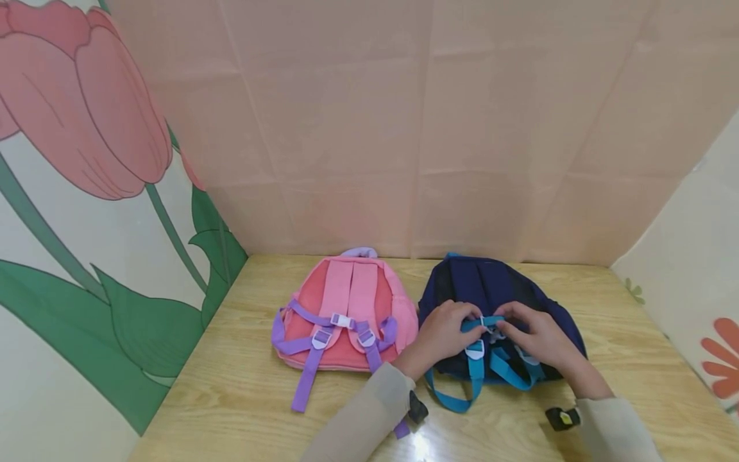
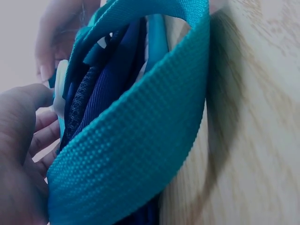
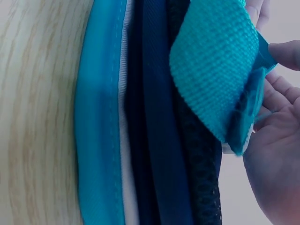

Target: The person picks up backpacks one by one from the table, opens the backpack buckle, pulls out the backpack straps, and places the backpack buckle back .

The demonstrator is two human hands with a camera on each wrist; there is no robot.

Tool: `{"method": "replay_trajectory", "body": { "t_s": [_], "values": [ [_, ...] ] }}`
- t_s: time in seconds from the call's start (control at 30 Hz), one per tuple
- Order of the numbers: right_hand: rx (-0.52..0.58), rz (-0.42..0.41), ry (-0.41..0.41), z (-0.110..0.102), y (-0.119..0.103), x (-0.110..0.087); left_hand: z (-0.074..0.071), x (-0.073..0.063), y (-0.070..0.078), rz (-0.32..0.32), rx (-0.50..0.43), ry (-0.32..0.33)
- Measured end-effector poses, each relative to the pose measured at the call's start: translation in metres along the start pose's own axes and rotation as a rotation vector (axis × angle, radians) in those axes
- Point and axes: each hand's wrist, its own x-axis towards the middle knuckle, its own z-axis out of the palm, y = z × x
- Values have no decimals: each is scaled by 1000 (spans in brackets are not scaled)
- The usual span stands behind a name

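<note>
A navy backpack (image 1: 478, 274) with teal straps lies on the table, its shoulder straps facing up. Both hands meet over the teal chest strap (image 1: 492, 320), where a small white buckle piece shows. My left hand (image 1: 443, 332) pinches the strap's left part between thumb and fingers. From the other side, my right hand (image 1: 535, 330) pinches its right part. In the left wrist view a wide loop of teal webbing (image 2: 126, 136) covers much of the scene. The right wrist view shows the thumb and fingers on the teal strap end (image 3: 266, 54). Fingers partly hide the buckle.
A pink backpack (image 1: 351, 282) with purple straps lies just left of the navy one, its white buckle (image 1: 342, 320) fastened. Both bags rest on a wood-grain table (image 1: 231, 385). A pinkish backdrop (image 1: 346, 128) rises behind, with a tulip-print panel (image 1: 86, 160) at left.
</note>
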Motion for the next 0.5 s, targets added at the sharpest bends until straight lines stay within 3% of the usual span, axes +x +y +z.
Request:
{"method": "replay_trajectory", "body": {
  "t_s": [0.5],
  "values": [
    [71, 45, -17, -2, 5, -4, 0, 2, 1, -5, 19, -8]
  ]
}}
